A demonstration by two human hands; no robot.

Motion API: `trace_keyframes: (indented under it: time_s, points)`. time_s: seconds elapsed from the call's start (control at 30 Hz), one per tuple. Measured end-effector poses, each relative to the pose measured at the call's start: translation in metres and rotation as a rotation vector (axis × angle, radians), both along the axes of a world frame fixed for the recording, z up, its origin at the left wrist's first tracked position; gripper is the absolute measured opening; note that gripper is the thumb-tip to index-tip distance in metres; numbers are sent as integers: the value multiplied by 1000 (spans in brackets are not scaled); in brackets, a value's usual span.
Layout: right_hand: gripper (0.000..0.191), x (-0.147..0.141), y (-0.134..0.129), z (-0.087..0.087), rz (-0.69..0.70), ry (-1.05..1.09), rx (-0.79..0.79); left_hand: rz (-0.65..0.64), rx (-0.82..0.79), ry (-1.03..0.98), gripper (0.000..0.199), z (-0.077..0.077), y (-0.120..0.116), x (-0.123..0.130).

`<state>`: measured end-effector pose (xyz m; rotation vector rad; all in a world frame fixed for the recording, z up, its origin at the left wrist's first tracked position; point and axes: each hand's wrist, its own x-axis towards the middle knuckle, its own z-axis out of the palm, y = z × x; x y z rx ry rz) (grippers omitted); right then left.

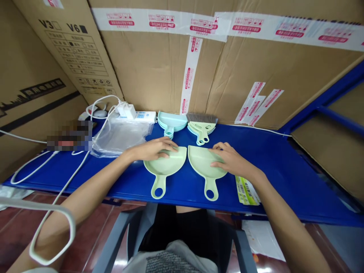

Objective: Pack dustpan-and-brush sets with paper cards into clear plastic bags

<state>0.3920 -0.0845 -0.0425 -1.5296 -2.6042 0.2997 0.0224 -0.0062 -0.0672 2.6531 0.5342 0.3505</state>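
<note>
Clock dial centred on the gap between the two green pans; 12 = away from the person.

- 9 to 10 o'clock, far left: a blurred patch, contents unreadable. White cable (74,178) loops past it and over the near edge of the blue table (284,170).
- 10 o'clock: clear bags (122,136), lying flat. Just beyond, against the box (153,68): white strip (146,116) with adapter (127,111) plugged in.
- 9 o'clock: left pan (166,167), pale green, hollow side up, handle toward 6. Left hand (153,148) reaches over its far side; thumb and fingers apart, touching the pan. Whether they pinch the rim: cannot tell.
- 11 o'clock: blue pans (173,121), stacked, handles toward the person.
- 12 to 1 o'clock: brushes (201,131), green over blue, stacked, grey bristles toward 12, handles toward 6.
- 3 o'clock: right pan (203,163), same green, hollow side up, handle near 5; its straight edge faces 12. Narrow gap to the left pan. Right hand (231,161) lies over its right part, thumb and fingers apart, touching it.
- 4 o'clock: yellow-green cards (247,191), near table edge, partly under the right forearm.
- 6 o'clock: grey chair (113,242), person seated.
</note>
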Motion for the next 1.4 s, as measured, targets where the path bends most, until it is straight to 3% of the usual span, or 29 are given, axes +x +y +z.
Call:
trace_keyframes:
  time_s: [0.2,0.27,0.4,0.5,0.63,0.77,0.9,1.03,1.13,1.23,1.33,1.4]
  points:
    - [46,18,2,-4,43,27,-50,-2,22,-14,38,0,-2,1]
    - [44,17,5,5,45,6,-13,-13,32,-13,39,0,-4,2]
    - [28,-3,22,34,-12,76,240,-29,49,-17,39,0,-4,2]
    - [23,-24,39,42,-19,31,279,-18,71,-33,38,-1,-3,1]
    - [24,-34,51,19,-12,-121,316,13,136,-119,29,2,-5,1]
    - [17,-25,55,-4,61,-26,326,112,255,-277,24,11,-10,3]
    - [25,-21,58,-7,106,163,276,210,311,-293,28,15,-8,2]
    - [23,-20,58,-2,42,384,304,253,284,-290,26,12,-4,-1]
    - [20,-19,53,6,-45,532,421,398,316,-405,24,10,-5,-1]
    - [18,-28,37,20,-48,574,569,609,309,-624,28,10,-6,0]
    - [19,-52,5,35,61,537,658,731,242,-832,31,11,-2,-1]
    - [19,-73,-23,43,206,467,633,768,206,-939,31,11,2,-4]
